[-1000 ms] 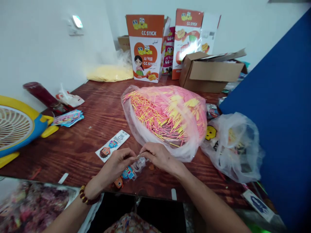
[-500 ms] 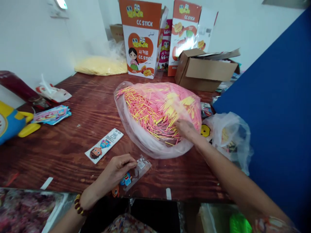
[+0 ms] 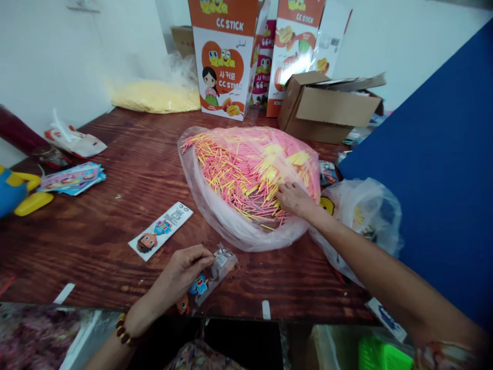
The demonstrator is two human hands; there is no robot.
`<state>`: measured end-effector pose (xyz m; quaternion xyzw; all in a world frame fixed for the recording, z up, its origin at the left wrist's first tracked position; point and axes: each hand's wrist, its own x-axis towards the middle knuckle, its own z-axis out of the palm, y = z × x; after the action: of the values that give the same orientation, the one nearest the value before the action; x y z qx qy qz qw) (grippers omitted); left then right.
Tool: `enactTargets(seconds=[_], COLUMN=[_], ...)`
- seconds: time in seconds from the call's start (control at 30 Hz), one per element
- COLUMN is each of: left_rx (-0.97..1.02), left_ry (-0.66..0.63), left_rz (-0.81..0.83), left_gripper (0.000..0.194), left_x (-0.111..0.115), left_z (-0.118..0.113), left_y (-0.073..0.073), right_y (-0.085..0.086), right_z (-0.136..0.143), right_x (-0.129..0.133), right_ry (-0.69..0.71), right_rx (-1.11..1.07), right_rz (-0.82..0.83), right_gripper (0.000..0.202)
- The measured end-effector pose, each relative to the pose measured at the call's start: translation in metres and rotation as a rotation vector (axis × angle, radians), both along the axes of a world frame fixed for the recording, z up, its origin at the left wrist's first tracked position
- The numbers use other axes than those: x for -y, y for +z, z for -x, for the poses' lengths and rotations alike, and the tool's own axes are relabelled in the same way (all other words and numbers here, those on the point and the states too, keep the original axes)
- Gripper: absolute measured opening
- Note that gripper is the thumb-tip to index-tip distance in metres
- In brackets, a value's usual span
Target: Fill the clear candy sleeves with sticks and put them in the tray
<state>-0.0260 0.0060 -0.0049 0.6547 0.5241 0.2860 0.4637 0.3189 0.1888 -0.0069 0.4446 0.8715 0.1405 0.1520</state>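
Note:
A large clear bag (image 3: 227,221) lies open on the dark wooden table, full of thin pink and yellow sticks (image 3: 227,174). My right hand (image 3: 296,199) reaches into its right side, fingers curled down at the sticks; what the fingertips hold is hidden. Near the front edge, my left hand (image 3: 191,264) pinches a small transparent packet (image 3: 219,270) with a printed cartoon label. A white printed packet (image 3: 160,231) lies flat to the left of the big bag.
Behind stand tall CC Stick boxes (image 3: 223,67) and an open cardboard box (image 3: 331,110). A plastic bag (image 3: 370,210) sits at the right by a blue panel (image 3: 435,169). Blue-pink packets (image 3: 73,179), tissues (image 3: 77,144) and a yellow bag (image 3: 154,97) are at the left.
The view has shifted slightly. My right hand has moved a little within the sticks, its knuckles now higher. My left hand still pinches the small packet. A white card now shows under my right forearm.

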Motion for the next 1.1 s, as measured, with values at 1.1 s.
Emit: enactTargets(seconds=[1.1], left_rx=[0.040], left_ry=[0.034], left_rz=[0.065], left_gripper=[0.029], left_x=[0.015], left_z=[0.000], left_y=[-0.003], right_y=[-0.027], right_z=[0.003], right_x=[-0.009], right_ry=[-0.183], right_rx=[-0.620], right_rz=[0.168], right_gripper=[0.016])
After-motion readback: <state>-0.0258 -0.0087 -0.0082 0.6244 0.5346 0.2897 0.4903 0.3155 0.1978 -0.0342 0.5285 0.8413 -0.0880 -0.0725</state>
